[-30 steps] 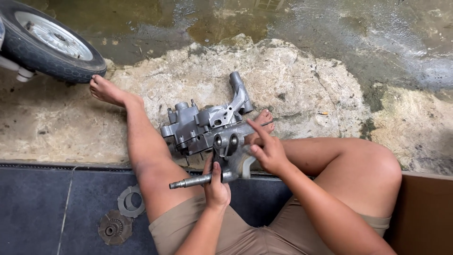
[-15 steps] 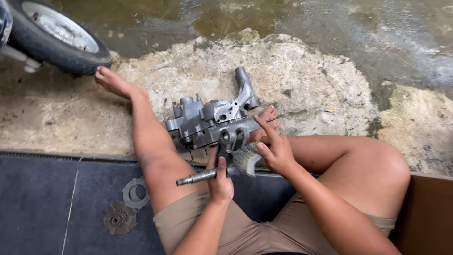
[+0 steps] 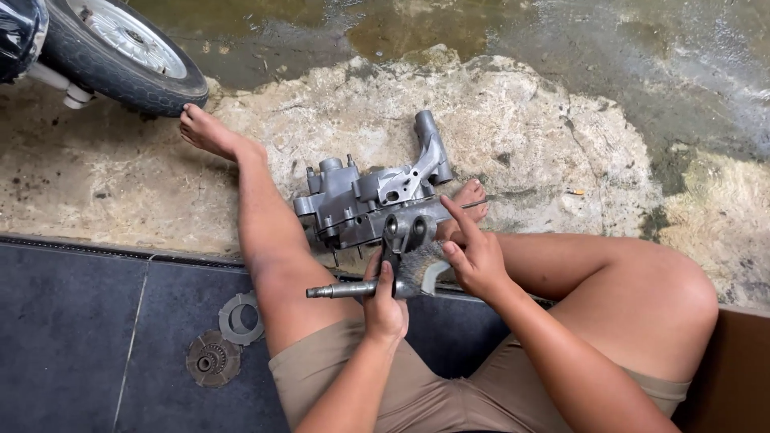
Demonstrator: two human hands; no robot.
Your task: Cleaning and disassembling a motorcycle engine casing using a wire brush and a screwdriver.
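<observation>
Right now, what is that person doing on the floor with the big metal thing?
A person sits barefoot on the ground with a grey metal engine casing between their legs. The left hand grips a metal shaft that sticks out sideways. The right hand holds a wire brush against the casing. Two round toothed discs lie on the dark tiles, and a wheel stands nearby.
</observation>
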